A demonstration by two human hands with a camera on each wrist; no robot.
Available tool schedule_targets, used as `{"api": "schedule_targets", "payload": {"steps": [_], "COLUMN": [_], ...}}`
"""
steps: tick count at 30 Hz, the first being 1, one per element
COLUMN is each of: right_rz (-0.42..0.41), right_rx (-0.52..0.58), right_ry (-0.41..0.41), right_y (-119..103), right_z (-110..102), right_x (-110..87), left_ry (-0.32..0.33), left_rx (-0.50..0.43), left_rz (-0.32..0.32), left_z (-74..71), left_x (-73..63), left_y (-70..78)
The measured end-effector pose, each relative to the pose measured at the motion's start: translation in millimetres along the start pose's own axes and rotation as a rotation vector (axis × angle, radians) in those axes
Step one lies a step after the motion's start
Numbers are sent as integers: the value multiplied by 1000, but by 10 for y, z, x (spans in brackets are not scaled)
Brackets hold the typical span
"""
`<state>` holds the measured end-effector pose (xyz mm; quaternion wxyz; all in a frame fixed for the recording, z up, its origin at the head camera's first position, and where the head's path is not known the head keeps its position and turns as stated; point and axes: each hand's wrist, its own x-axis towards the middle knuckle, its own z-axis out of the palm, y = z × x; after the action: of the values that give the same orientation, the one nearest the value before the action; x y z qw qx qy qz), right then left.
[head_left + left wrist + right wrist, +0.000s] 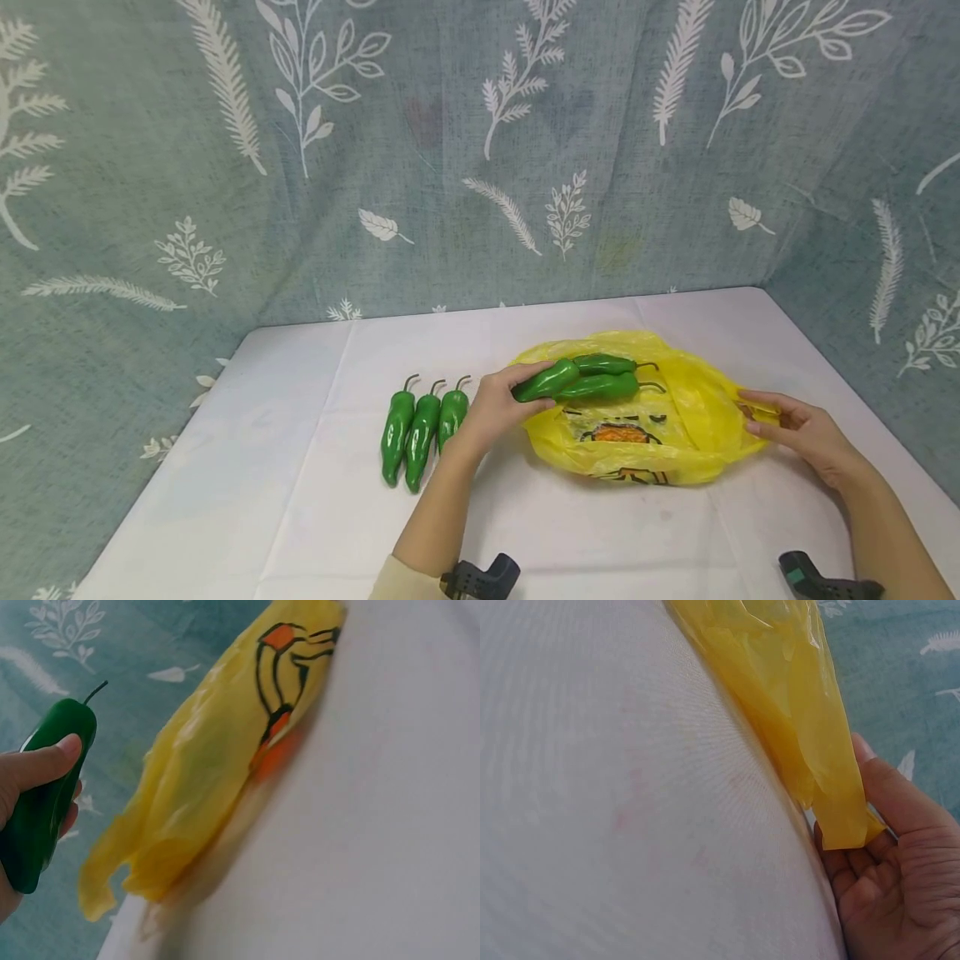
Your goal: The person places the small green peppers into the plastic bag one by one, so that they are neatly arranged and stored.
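Observation:
My left hand [498, 408] grips a glossy green chili pepper [546, 381] over the left part of a yellow plastic bag [690, 417]. In the left wrist view the thumb lies along this pepper [49, 795], and its dark stem points up and away. Two more green peppers [600, 387] lie side by side just right of it, within the bag's outline, stems to the right. At the bag's right end my right hand [806, 433] holds the handle; the right wrist view shows the yellow handle strip [840, 817] between thumb and fingers.
Three green peppers [422, 429] lie in a row on the white tablecloth [330, 533], left of the bag, partly behind my left forearm. Grey-green leaf-patterned cloth [435, 208] rises behind the table and along its sides.

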<state>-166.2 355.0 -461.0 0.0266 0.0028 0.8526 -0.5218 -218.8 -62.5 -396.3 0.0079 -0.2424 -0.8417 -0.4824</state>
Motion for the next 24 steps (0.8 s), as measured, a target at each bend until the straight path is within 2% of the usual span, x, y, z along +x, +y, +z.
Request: {"api": "schedule_targets", "payload": {"steps": [11, 16, 24], "right_rz": [11, 6, -5], "right_rx": [-13, 5, 17], "right_ry": [7, 1, 7], "right_y": [-18, -5, -10], "right_z": [-9, 2, 6], "right_x": [-2, -4, -4], "left_ry": [-51, -94, -164], "left_rx": [61, 141, 217], "left_rz": [120, 127, 123], "left_z": [351, 488, 639], "left_x": [187, 260, 333], "left_y": [-57, -61, -23]}}
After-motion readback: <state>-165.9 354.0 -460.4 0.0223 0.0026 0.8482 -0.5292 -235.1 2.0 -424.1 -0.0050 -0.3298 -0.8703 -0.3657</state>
